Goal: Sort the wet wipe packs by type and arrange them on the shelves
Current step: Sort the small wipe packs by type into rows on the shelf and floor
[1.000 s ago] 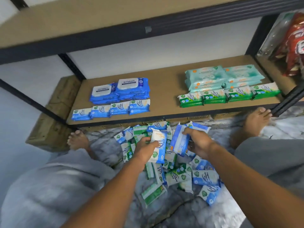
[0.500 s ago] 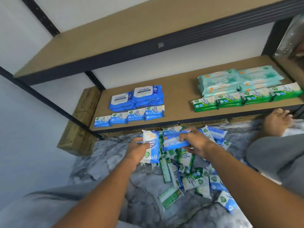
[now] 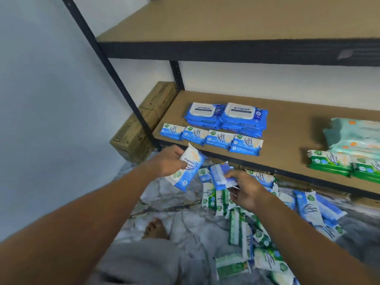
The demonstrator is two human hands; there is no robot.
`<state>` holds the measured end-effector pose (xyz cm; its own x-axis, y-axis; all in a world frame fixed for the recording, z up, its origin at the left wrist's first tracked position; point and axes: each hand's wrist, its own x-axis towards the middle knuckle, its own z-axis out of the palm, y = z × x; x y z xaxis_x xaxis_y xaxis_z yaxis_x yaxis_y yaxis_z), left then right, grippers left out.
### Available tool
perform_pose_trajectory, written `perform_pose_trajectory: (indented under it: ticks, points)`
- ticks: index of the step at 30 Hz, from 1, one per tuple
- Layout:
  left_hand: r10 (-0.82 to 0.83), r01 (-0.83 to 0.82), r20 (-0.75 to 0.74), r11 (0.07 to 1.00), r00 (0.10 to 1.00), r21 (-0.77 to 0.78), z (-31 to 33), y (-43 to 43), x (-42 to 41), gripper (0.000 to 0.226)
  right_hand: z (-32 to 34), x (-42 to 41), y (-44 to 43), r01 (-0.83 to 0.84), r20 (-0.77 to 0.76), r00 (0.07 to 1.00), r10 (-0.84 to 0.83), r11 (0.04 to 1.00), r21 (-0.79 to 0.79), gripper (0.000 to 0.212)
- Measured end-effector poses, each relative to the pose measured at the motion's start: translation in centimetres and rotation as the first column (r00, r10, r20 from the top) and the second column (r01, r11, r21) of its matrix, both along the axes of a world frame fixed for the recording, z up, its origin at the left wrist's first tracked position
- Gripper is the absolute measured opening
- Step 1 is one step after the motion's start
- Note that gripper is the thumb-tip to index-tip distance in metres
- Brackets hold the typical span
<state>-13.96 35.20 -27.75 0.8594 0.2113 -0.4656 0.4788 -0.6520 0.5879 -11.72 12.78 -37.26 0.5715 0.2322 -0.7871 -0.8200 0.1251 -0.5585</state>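
Observation:
My left hand (image 3: 167,161) grips a small blue-and-white wipe pack (image 3: 188,170) just below the front left corner of the lower shelf (image 3: 287,130). My right hand (image 3: 245,189) holds another small blue pack (image 3: 221,175) a little to its right, above the pile. On the shelf, a row of small blue packs (image 3: 211,138) lies in front of two stacks of large blue antabax packs (image 3: 226,116). Small green packs (image 3: 337,163) and a stack of large teal packs (image 3: 353,134) sit at the right. A loose pile of blue and green packs (image 3: 257,233) covers the floor.
A bare upper shelf (image 3: 236,21) overhangs the lower one. A black upright post (image 3: 115,79) stands at the shelf's left, with a cardboard box (image 3: 141,122) behind it against the wall. My bare foot (image 3: 155,229) and grey-clad knee rest on the marbled floor.
The view has swung left and nearer to the shelf. Both hands have risen with their blue packs towards the shelf's front left edge; the left one is now just under the row of small blue packs.

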Motion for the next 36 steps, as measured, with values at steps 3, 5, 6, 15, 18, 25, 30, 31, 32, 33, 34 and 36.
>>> perform_pose_trajectory:
  ticks: [3, 5, 6, 15, 18, 25, 30, 31, 32, 33, 34, 36]
  points:
    - [-0.035, 0.035, 0.008, 0.999, 0.999, 0.014, -0.8, 2.4, 0.6, 0.019, -0.5, 0.4, 2.9, -0.06, 0.043, 0.997, 0.06, 0.998, -0.016, 0.01]
    - [-0.029, 0.029, 0.002, 1.0, 1.0, 0.006, -2.4, 4.1, 1.2, 0.013, -1.4, 0.9, 4.6, -0.09, 0.059, 0.994, 0.092, 0.995, -0.036, 0.018]
    - [-0.019, 0.019, -0.008, 1.0, 1.0, -0.006, -3.4, 4.9, 1.6, 0.013, -1.9, 1.1, 5.4, -0.098, 0.064, 0.993, 0.101, 0.994, -0.053, 0.02]
    - [0.236, -0.232, -0.016, 0.936, 0.972, -0.265, -14.7, 10.9, 5.2, 0.013, -8.4, 3.8, 13.3, -0.037, 0.285, 0.95, 0.124, 0.956, -0.292, 0.019]
    - [0.405, -0.395, -0.046, 0.853, 0.913, -0.342, -20.3, 12.8, 4.9, 0.019, -12.2, 4.6, 15.2, -0.018, 0.453, 0.813, 0.365, 0.794, -0.607, 0.026]
    - [0.556, -0.533, -0.086, 0.725, 0.827, -0.436, -28.7, 15.3, 4.5, 0.019, -19.2, 4.9, 16.6, 0.124, 0.343, 0.357, 0.869, 0.319, -0.939, 0.042]
    - [0.534, -0.513, -0.05, 0.777, 0.844, -0.364, -30.7, 15.5, 4.5, 0.021, -21.5, 5.6, 17.2, 0.144, 0.189, 0.202, 0.961, 0.162, -0.976, 0.044]
    - [0.518, -0.499, -0.04, 0.796, 0.854, -0.342, -30.9, 15.4, 4.4, 0.021, -21.8, 5.6, 17.1, 0.106, 0.155, 0.198, 0.968, 0.136, -0.985, 0.046]
    - [0.509, -0.493, -0.042, 0.805, 0.86, -0.329, -31.3, 15.3, 4.2, 0.022, -22.0, 5.4, 17.0, 0.042, 0.116, 0.206, 0.972, 0.11, -0.993, 0.048]
    - [0.507, -0.494, -0.052, 0.807, 0.861, -0.324, -31.7, 15.2, 3.9, 0.026, -22.1, 5.1, 17.0, -0.028, 0.093, 0.221, 0.971, 0.102, -0.994, 0.049]
    - [0.506, -0.496, -0.059, 0.807, 0.86, -0.32, -32.1, 15.1, 3.6, 0.028, -22.2, 4.8, 16.9, -0.074, 0.092, 0.235, 0.968, 0.112, -0.991, 0.048]
    - [0.498, -0.494, -0.062, 0.823, 0.865, -0.282, -32.7, 14.9, 2.9, 0.026, -22.2, 4.3, 16.9, -0.095, 0.093, 0.194, 0.977, 0.113, -0.989, 0.045]
